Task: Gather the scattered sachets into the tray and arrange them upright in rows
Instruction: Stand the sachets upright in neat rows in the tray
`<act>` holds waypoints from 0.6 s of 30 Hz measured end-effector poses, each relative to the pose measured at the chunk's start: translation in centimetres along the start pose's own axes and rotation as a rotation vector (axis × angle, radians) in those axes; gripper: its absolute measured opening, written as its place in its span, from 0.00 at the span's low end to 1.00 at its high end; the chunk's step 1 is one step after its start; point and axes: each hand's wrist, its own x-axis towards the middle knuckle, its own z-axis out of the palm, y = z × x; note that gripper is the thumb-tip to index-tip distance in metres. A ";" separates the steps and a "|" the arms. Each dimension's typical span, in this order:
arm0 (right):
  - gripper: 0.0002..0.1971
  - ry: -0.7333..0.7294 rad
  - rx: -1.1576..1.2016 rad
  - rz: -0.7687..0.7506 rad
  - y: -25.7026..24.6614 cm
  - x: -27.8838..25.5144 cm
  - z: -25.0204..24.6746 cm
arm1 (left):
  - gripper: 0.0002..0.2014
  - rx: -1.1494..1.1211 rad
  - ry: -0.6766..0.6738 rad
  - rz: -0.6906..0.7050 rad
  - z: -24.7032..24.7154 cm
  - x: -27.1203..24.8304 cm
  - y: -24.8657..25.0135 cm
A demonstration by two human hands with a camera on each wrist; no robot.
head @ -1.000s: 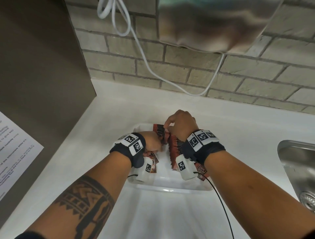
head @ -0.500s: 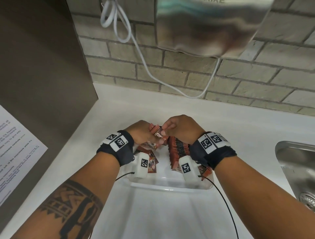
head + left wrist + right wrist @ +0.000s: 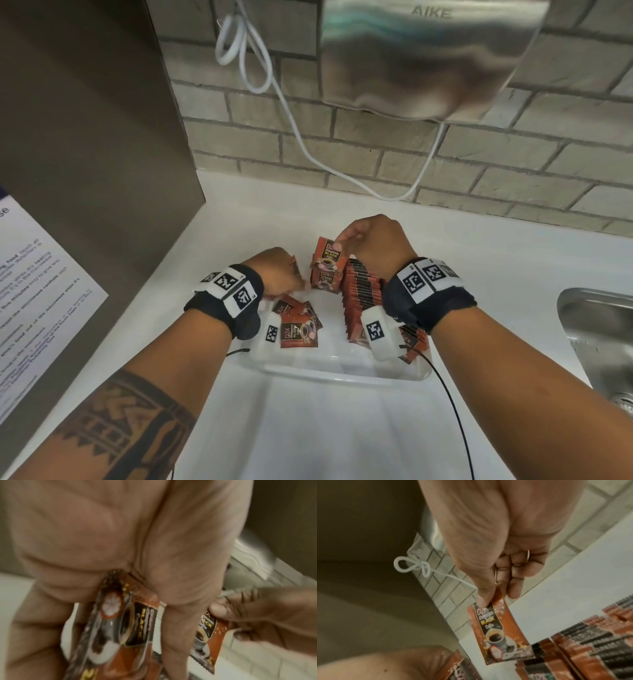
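The right hand (image 3: 373,245) pinches one sachet (image 3: 328,253) by its top edge, so it hangs upright with its long axis vertical, above the far end of the tray (image 3: 342,371). The standing row of sachets (image 3: 363,298) lies just to its right, under the right wrist, so this hand is nearer. The left hand (image 3: 277,272) grips more sachets (image 3: 123,626) over the tray's left side, where loose ones (image 3: 299,325) lie flat.

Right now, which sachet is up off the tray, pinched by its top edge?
The sachet in the right hand, hanging upright from its fingers. The loose sachets lie flat in the tray; the row stands packed.
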 end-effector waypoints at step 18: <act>0.16 -0.206 -0.440 0.056 2.4 2.1 4.9 | 0.14 0.102 -0.363 -0.021 3.7 3.6 1.8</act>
